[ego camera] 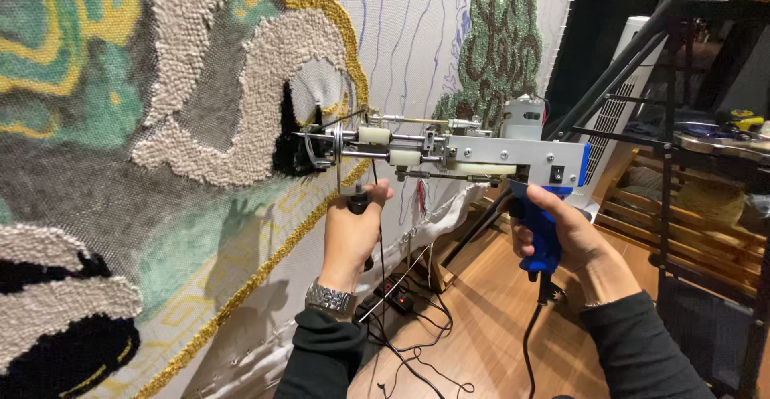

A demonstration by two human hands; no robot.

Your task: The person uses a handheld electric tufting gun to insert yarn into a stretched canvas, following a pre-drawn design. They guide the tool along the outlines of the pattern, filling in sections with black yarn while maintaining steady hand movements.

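A metal tufting gun point(465, 154) with a blue grip points left, its needle tip against a black tufted patch point(290, 146) on the stretched rug cloth point(417, 30). My left hand point(353, 230) is shut on the gun's front handle below the needle, a metal watch on its wrist. My right hand point(561, 230) grips the blue pistol grip at the gun's rear. Black yarn runs from the gun downwards. The cloth carries beige, green, gold and grey tufted areas.
A green and brown tufted tree shape point(497, 54) sits upper right on the cloth. A power strip with cables point(393, 299) lies on the wooden floor. A white tower fan point(618, 118) and a black metal rack point(706, 166) stand to the right.
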